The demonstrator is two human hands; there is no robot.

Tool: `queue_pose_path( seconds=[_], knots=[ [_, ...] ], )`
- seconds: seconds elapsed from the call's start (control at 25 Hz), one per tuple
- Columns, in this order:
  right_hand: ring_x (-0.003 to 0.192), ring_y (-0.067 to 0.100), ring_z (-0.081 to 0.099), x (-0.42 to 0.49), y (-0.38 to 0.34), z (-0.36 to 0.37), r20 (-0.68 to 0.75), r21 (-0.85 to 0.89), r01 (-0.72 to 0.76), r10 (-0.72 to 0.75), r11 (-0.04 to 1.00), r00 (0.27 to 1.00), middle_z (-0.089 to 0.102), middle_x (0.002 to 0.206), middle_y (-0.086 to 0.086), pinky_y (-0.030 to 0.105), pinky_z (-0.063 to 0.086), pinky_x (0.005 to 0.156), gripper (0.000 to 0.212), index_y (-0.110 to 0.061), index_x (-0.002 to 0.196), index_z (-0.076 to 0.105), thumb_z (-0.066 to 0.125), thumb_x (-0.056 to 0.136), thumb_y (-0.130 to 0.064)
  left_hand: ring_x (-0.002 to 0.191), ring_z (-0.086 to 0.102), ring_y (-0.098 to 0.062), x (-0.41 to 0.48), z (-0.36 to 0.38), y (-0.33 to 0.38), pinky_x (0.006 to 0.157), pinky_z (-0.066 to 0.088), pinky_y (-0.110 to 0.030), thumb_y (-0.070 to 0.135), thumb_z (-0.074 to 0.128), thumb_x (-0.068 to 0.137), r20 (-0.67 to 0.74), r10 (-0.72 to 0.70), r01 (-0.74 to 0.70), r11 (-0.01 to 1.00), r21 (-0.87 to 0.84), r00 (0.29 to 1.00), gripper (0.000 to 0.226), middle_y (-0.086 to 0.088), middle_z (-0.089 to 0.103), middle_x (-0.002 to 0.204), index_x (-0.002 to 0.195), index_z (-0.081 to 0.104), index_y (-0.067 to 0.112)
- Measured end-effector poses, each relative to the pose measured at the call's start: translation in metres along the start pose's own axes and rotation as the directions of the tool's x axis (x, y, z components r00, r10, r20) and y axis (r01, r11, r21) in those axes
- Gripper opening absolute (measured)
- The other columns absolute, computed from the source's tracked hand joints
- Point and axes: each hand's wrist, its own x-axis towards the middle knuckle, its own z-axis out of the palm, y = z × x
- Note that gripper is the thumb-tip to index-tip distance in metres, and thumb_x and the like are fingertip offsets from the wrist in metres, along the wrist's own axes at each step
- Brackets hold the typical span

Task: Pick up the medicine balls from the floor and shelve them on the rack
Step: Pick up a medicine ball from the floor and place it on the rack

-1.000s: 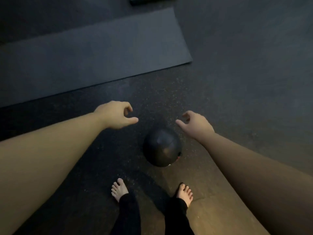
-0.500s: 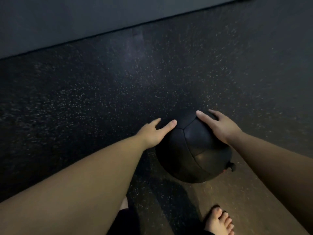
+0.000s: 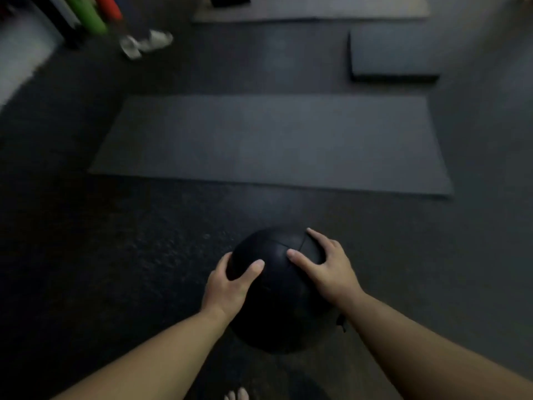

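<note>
Ball: black, round, seam-panelled medicine ball (image 3: 277,298), low in front of the person and between both bare forearms, above the dark speckled rubber floor (image 3: 115,269); from where I stand I cannot tell whether it touches the floor or is clear of it.
Left hand: the left hand (image 3: 227,287) is clamped on the ball's left flank, thumb laid across the near upper face, fingers curled round the far side.
Right hand: the right hand (image 3: 328,272) grips the upper right of the ball, thumb and forefinger spread over the seams at the top, the other fingers wrapped down the right side.
Tab: a small black tab (image 3: 341,321) juts from the ball's lower right, just beside the right forearm.
Toes: bare toes (image 3: 237,395) show at the bottom edge, on the person's side of the ball.
Long mat: a flat grey rectangular exercise mat (image 3: 274,142) lies crosswise on the floor beyond the ball, apart from it.
Thick pad: a smaller, thicker grey foam pad (image 3: 392,56) lies further off, to the right.
Far mat: another pale grey mat (image 3: 311,11) runs along the top edge.
Shoes: a pair of white shoes (image 3: 145,43) sits on the floor at the far left.
Tubes: green (image 3: 89,15) and red (image 3: 111,5) upright tubes stand beside the shoes, too blurred to identify.
</note>
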Motion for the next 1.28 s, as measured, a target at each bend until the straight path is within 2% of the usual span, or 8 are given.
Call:
queue_pose_path(
  seconds=[0.08, 0.24, 0.36, 0.52, 0.64, 0.76, 0.92, 1.28],
  knots=[
    [0.136, 0.019, 0.048, 0.011, -0.139, 0.024, 0.036, 0.032, 0.167, -0.168, 0.985, 0.985, 0.047, 0.142, -0.006, 0.037, 0.038, 0.115, 0.105, -0.044, 0.148, 0.049, 0.064, 0.057, -0.093, 0.123, 0.065, -0.025, -0.021, -0.116, 0.075, 0.104, 0.051, -0.044, 0.087, 0.069, 0.052, -0.163, 0.126, -0.136, 0.989, -0.052, 0.978, 0.089, 0.005, 0.068, 0.129, 0.129, 0.063, 0.042],
    [0.136, 0.020, 0.047, -0.014, -0.445, 0.062, 0.081, 0.102, 0.479, -0.488, 0.872, 0.869, 0.044, 0.142, -0.010, 0.042, 0.041, 0.114, 0.104, -0.048, 0.147, 0.046, 0.060, 0.057, -0.099, 0.129, 0.063, -0.028, -0.099, -0.363, 0.223, 0.111, 0.049, -0.043, 0.085, 0.066, 0.053, -0.473, 0.305, -0.363, 0.931, -0.033, 0.827, 0.109, -0.007, 0.065, 0.139, 0.144, 0.059, 0.025],
    [0.135, 0.019, 0.048, -0.064, -0.655, 0.091, 0.069, 0.151, 0.654, -0.668, 0.741, 0.741, 0.045, 0.141, -0.009, 0.042, 0.041, 0.115, 0.106, -0.048, 0.146, 0.049, 0.061, 0.054, -0.099, 0.128, 0.065, -0.023, -0.180, -0.529, 0.309, 0.112, 0.049, -0.045, 0.082, 0.067, 0.059, -0.620, 0.424, -0.532, 0.846, 0.013, 0.659, 0.104, -0.006, 0.068, 0.138, 0.145, 0.061, 0.023],
    [0.131, 0.020, 0.052, -0.129, -0.848, 0.140, 0.030, 0.217, 0.825, -0.848, 0.522, 0.529, 0.048, 0.138, -0.005, 0.039, 0.041, 0.115, 0.105, -0.044, 0.145, 0.051, 0.061, 0.056, -0.098, 0.106, 0.070, -0.006, -0.272, -0.689, 0.364, 0.090, 0.054, -0.023, 0.080, 0.068, 0.065, -0.757, 0.513, -0.661, 0.736, 0.147, 0.404, 0.078, 0.010, 0.075, 0.116, 0.126, 0.067, 0.031],
    [0.131, 0.020, 0.051, -0.171, -0.943, 0.190, 0.015, 0.292, 0.876, -0.918, 0.383, 0.396, 0.049, 0.137, -0.004, 0.037, 0.041, 0.113, 0.097, -0.046, 0.144, 0.051, 0.064, 0.061, -0.094, 0.105, 0.067, 0.006, -0.326, -0.786, 0.375, 0.086, 0.051, -0.017, 0.083, 0.067, 0.065, -0.816, 0.518, -0.669, 0.705, 0.236, 0.257, 0.079, 0.016, 0.073, 0.115, 0.127, 0.064, 0.036],
    [0.131, 0.023, 0.052, -0.185, -0.994, 0.238, 0.027, 0.394, 0.863, -0.943, 0.316, 0.333, 0.048, 0.141, -0.001, 0.042, 0.045, 0.111, 0.094, -0.045, 0.145, 0.050, 0.067, 0.064, -0.089, 0.130, 0.062, -0.023, -0.346, -0.852, 0.376, 0.108, 0.052, -0.042, 0.085, 0.066, 0.061, -0.838, 0.492, -0.592, 0.756, 0.278, 0.236, 0.103, -0.004, 0.064, 0.140, 0.148, 0.053, 0.031],
    [0.133, 0.025, 0.052, -0.163, -1.053, 0.293, 0.060, 0.473, 0.844, -0.965, 0.252, 0.255, 0.048, 0.142, 0.001, 0.036, 0.043, 0.108, 0.103, -0.043, 0.148, 0.048, 0.064, 0.060, -0.094, 0.146, 0.049, -0.030, -0.330, -0.913, 0.385, 0.119, 0.042, -0.049, 0.087, 0.065, 0.056, -0.874, 0.448, -0.538, 0.792, 0.290, 0.188, 0.128, -0.010, 0.047, 0.160, 0.165, 0.033, 0.027],
    [0.141, 0.027, 0.045, -0.068, -1.216, 0.400, 0.119, 0.492, 0.865, -0.992, 0.103, 0.050, 0.041, 0.153, 0.003, 0.048, 0.037, 0.119, 0.102, -0.042, 0.152, 0.044, 0.065, 0.064, -0.089, 0.137, 0.057, -0.025, -0.222, -1.048, 0.428, 0.114, 0.050, -0.051, 0.082, 0.072, 0.064, -0.939, 0.344, -0.582, 0.762, 0.283, -0.006, 0.109, -0.005, 0.055, 0.151, 0.158, 0.043, 0.037]
  ],
)
